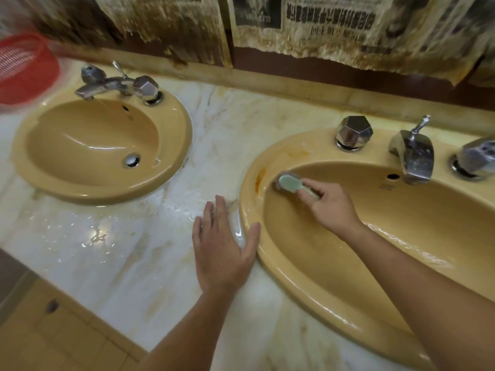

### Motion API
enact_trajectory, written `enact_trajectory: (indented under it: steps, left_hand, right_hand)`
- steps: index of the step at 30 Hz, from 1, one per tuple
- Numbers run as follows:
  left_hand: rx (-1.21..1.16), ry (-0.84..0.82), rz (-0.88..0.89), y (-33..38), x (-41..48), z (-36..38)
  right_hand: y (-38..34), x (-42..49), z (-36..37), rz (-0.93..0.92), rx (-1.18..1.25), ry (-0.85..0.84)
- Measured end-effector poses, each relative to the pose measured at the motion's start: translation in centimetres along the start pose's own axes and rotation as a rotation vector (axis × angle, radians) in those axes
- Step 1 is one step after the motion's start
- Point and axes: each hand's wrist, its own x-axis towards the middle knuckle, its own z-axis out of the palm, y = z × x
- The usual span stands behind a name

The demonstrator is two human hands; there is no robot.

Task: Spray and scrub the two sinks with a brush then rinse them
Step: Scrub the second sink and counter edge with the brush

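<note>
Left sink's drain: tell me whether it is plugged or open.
Cannot tell. The left sink shows a chrome drain at the bottom of its basin, with no water pooled around it, but whether it is shut is not visible.

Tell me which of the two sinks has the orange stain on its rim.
The right sink, where the right hand scrubs with the green brush. The left sink shows no such stain.

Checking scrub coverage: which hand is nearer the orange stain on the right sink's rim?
Right. The right hand holds the brush just beside the orange stain; the left hand rests flat on the counter, farther below.
</note>
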Motion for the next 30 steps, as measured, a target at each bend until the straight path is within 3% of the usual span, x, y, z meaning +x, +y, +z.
enact_trajectory:
  steps: [2, 4, 7, 11, 14, 15, 18, 21, 22, 25, 28, 30]
  left_hand:
    - [0.005, 0.001, 0.0, 0.0, 0.0, 0.0]
    - [0.008, -0.003, -0.002, 0.0, 0.0, -0.1]
    - [0.022, -0.003, -0.002, 0.0, 0.0, 0.0]
    - [0.015, 0.001, -0.007, 0.1, -0.1, -0.1]
    - [0.014, 0.0, -0.005, 0.2, 0.0, -0.1]
    - [0.013, 0.001, -0.008, 0.2, 0.0, 0.0]
    - [0.009, -0.002, -0.012, 0.2, -0.1, -0.1]
    - [0.005, 0.003, -0.015, 0.2, -0.1, -0.1]
    - [0.009, 0.007, -0.016, 0.2, 0.0, 0.0]
    - [0.009, 0.001, -0.018, 0.1, -0.1, 0.0]
    - [0.01, 0.002, -0.021, 0.2, -0.1, 0.0]
    - [0.012, 0.004, -0.024, 0.2, -0.1, 0.0]
  right_hand:
    - [0.2, 0.1, 0.0, -0.011, -0.277, -0.189]
    - [0.1, 0.5, -0.7, 0.036, -0.381, -0.318]
    - [0.1, 1.7, -1.2, -0.026, -0.297, -0.054]
    - [0.8, 0.6, -1.0, -0.064, -0.701, -0.173]
    - [1.4, 0.3, -1.4, -0.204, -0.562, 0.203]
    - [1.2, 0.3, -1.4, -0.201, -0.601, 0.216]
    - [1.2, 0.3, -1.5, -0.063, -0.844, -0.007]
    - [1.1, 0.2, -2.2, -0.287, -0.714, 0.251]
    - [0.9, 0.3, -2.2, -0.284, -0.734, 0.254]
    - [0.9, 0.4, -2.3, -0.027, -0.911, -0.036]
    - [1.5, 0.3, -2.6, -0.13, -0.793, 0.175]
    - [1.4, 0.3, -2.5, -0.092, -0.817, 0.127]
